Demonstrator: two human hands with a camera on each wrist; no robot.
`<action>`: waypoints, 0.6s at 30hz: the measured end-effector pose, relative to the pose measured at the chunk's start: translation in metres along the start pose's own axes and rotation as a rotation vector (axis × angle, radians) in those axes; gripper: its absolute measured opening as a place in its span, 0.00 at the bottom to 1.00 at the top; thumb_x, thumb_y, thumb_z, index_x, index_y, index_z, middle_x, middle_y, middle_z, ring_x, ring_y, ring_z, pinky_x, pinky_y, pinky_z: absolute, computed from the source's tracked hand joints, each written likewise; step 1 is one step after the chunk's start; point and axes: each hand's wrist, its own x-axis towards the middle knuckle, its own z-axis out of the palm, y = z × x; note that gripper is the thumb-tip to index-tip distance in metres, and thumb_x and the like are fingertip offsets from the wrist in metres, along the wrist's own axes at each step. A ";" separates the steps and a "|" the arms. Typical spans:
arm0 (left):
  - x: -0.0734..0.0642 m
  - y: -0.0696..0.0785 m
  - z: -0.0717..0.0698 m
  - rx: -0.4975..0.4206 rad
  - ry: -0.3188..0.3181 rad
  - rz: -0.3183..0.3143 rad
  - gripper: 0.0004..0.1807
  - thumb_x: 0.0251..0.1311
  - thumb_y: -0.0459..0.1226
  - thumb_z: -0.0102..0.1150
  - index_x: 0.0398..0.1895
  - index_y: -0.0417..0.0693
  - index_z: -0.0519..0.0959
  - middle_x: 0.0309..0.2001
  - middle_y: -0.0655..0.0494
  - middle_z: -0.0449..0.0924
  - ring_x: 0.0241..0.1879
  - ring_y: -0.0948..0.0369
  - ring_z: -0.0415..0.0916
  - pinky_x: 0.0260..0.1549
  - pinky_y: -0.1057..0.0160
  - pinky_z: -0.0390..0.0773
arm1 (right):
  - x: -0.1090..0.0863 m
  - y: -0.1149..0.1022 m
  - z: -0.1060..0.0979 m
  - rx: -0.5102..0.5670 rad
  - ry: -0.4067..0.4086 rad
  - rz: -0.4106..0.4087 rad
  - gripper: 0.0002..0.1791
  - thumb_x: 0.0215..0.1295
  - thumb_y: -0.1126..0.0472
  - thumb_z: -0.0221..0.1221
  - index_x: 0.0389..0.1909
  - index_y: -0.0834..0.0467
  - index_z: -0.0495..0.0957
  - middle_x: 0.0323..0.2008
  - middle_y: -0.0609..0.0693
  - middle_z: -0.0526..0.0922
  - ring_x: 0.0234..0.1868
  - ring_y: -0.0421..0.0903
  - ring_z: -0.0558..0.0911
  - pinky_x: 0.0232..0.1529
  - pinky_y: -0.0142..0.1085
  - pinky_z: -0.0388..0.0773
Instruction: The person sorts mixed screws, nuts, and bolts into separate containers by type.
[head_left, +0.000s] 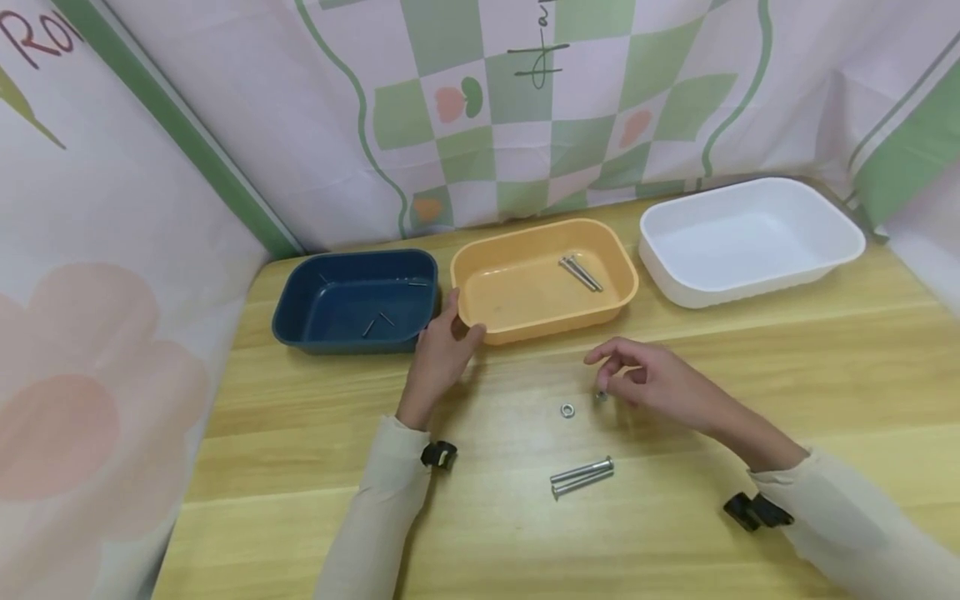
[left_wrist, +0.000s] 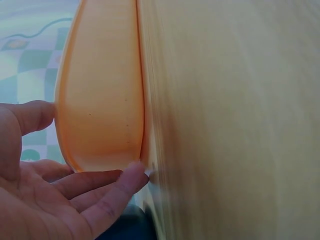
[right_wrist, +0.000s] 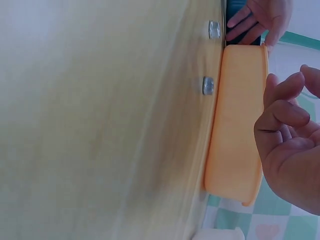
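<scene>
At the left end of the yellow-orange tray (head_left: 540, 327), my left hand (head_left: 442, 354) holds the corner, with fingers and thumb on different sides of it. The left wrist view shows this hand (left_wrist: 65, 195) against the tray's end wall (left_wrist: 105, 120). My right hand (head_left: 656, 385) hovers above the table, fingers loosely bent, nothing held. Just below its fingertips lies one metal nut (head_left: 601, 397), partly hidden in the head view; a second nut (head_left: 567, 411) lies to its left. Both appear apart from the hand in the right wrist view, including the nearer nut (right_wrist: 208, 85). Metal bolts (head_left: 582, 477) lie together closer to me.
Inside the yellow-orange tray, a few long screws (head_left: 581, 273) lie at the right. A dark blue tray (head_left: 352, 346) with several thin pins stands left of it. To the right is a white tray (head_left: 750, 287). A patterned curtain (head_left: 517, 150) hangs behind the wooden table (head_left: 285, 467).
</scene>
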 end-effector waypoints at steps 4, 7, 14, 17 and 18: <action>0.001 0.000 0.000 -0.003 -0.006 -0.008 0.39 0.56 0.50 0.52 0.69 0.55 0.50 0.58 0.58 0.67 0.59 0.62 0.59 0.54 0.55 0.59 | -0.001 0.003 0.003 0.002 -0.019 0.004 0.15 0.61 0.61 0.55 0.48 0.60 0.72 0.33 0.56 0.78 0.35 0.48 0.76 0.29 0.36 0.74; 0.002 -0.001 0.000 -0.017 -0.011 0.001 0.39 0.56 0.50 0.52 0.69 0.53 0.49 0.58 0.56 0.68 0.57 0.63 0.61 0.54 0.56 0.60 | -0.003 0.005 0.004 -0.010 -0.031 0.023 0.15 0.60 0.59 0.56 0.48 0.59 0.72 0.34 0.54 0.78 0.36 0.46 0.76 0.32 0.36 0.73; 0.001 0.000 0.000 -0.059 -0.026 0.020 0.38 0.57 0.48 0.52 0.69 0.53 0.49 0.54 0.55 0.71 0.51 0.64 0.68 0.52 0.58 0.63 | -0.009 0.010 0.007 -0.017 -0.073 0.037 0.15 0.60 0.58 0.56 0.48 0.59 0.72 0.36 0.54 0.77 0.37 0.46 0.76 0.33 0.36 0.73; 0.001 -0.001 -0.001 -0.074 -0.037 0.021 0.38 0.57 0.47 0.52 0.69 0.53 0.48 0.54 0.54 0.72 0.49 0.63 0.70 0.50 0.59 0.65 | -0.013 0.011 0.008 -0.001 -0.080 0.044 0.16 0.60 0.58 0.56 0.48 0.59 0.72 0.36 0.54 0.77 0.38 0.47 0.75 0.35 0.37 0.74; 0.001 -0.001 -0.001 -0.075 -0.037 0.021 0.38 0.57 0.47 0.52 0.69 0.53 0.48 0.54 0.54 0.72 0.49 0.63 0.70 0.50 0.59 0.66 | -0.014 0.012 0.008 0.006 -0.083 0.047 0.16 0.60 0.58 0.56 0.48 0.59 0.71 0.36 0.55 0.77 0.38 0.48 0.76 0.35 0.37 0.74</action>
